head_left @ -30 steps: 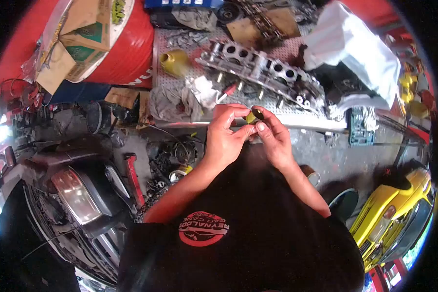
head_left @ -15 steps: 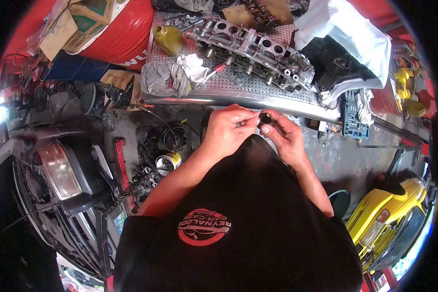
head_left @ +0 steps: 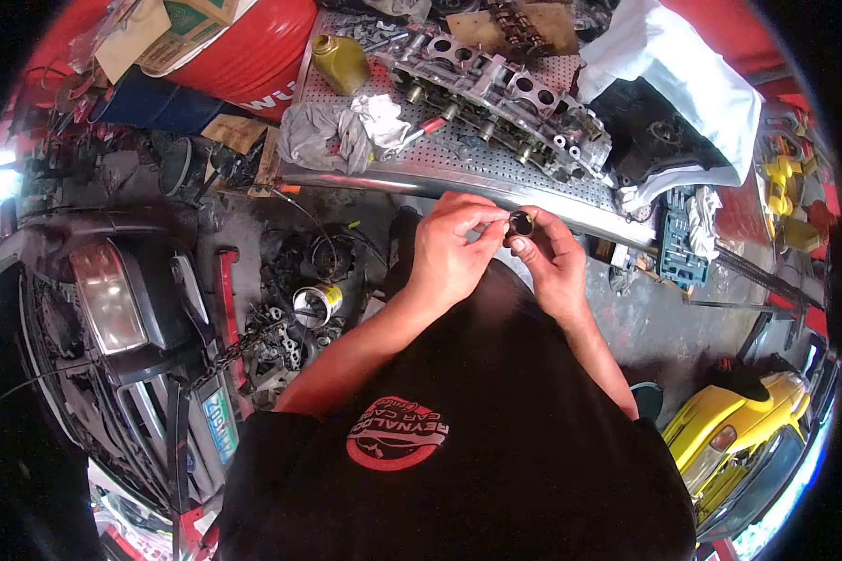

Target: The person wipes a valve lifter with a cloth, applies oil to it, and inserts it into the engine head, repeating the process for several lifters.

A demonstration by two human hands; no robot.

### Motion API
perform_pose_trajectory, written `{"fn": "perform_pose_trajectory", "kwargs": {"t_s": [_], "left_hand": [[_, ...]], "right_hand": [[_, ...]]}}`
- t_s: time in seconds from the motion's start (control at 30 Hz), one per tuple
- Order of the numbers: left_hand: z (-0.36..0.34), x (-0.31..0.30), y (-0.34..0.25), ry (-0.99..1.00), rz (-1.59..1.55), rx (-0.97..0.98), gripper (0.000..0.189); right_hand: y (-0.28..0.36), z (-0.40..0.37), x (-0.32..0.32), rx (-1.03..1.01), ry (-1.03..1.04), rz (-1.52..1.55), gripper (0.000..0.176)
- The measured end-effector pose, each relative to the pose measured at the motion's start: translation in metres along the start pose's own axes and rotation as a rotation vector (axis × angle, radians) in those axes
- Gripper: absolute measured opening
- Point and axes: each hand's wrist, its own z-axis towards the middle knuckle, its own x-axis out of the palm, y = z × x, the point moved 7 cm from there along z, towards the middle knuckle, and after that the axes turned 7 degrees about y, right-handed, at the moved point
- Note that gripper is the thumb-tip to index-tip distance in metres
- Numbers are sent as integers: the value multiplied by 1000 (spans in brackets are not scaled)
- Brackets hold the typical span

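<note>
A small dark round part [head_left: 520,224] is pinched between the fingertips of both hands, just in front of the metal bench edge [head_left: 384,178]. My left hand [head_left: 449,252] grips it from the left with thumb and forefinger. From the right, my right hand [head_left: 552,262] holds it too. Beyond the hands, a metal cylinder head [head_left: 496,93] lies across the perforated bench top.
On the bench are a yellow bottle [head_left: 339,61], grey rags [head_left: 332,136], a red-handled tool [head_left: 428,126] and white cloth [head_left: 683,84]. A red drum [head_left: 253,56] stands behind. A car front with headlight [head_left: 103,294] is left; a tin can [head_left: 316,301] and chain lie on the floor.
The view has tilted, so the bench slid up and then slightly down. Both hands stay together on the small part; a yellowish piece seen earlier between the fingers no longer shows.
</note>
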Motion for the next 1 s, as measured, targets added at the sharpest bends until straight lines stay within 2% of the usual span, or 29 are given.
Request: {"fn": "perform_pose_trajectory", "kwargs": {"t_s": [0.1,0.2,0.3,0.4,0.5,0.53,0.6,0.63,0.73,0.8,0.9,1.0], "left_hand": [[1,2,-4,-25,156,72,19],[4,3,-19,-62,325,163,18],[5,7,-15,10,340,154,20],[3,10,-5,21,321,49,16],[1,12,10,11,201,-116,12],[-1,13,14,30,157,-189,11],[-4,14,21,69,67,-338,9],[-6,14,25,68,39,-355,8],[-12,18,37,62,-115,-404,7],[-13,20,41,51,-305,-433,9],[-7,16,35,82,-204,-257,14],[1,6,19,86,89,-83,18]], "right_hand": [[4,0,-1,-29,-22,-31,45],[5,0,-5,-70,-25,-184,47],[15,-1,-5,-167,-29,-245,48],[28,-2,-1,-170,-25,-385,39],[27,-2,5,-361,56,-612,26],[26,-1,6,-334,24,-564,15],[6,-3,2,-203,-17,-354,12],[-4,-4,0,-136,-38,-250,11],[-10,-4,3,-113,-21,-91,8],[-22,-3,-5,-106,-53,-109,8],[-20,-2,-8,-142,-41,-201,8],[-7,0,-1,-160,-1,-201,9]]}}
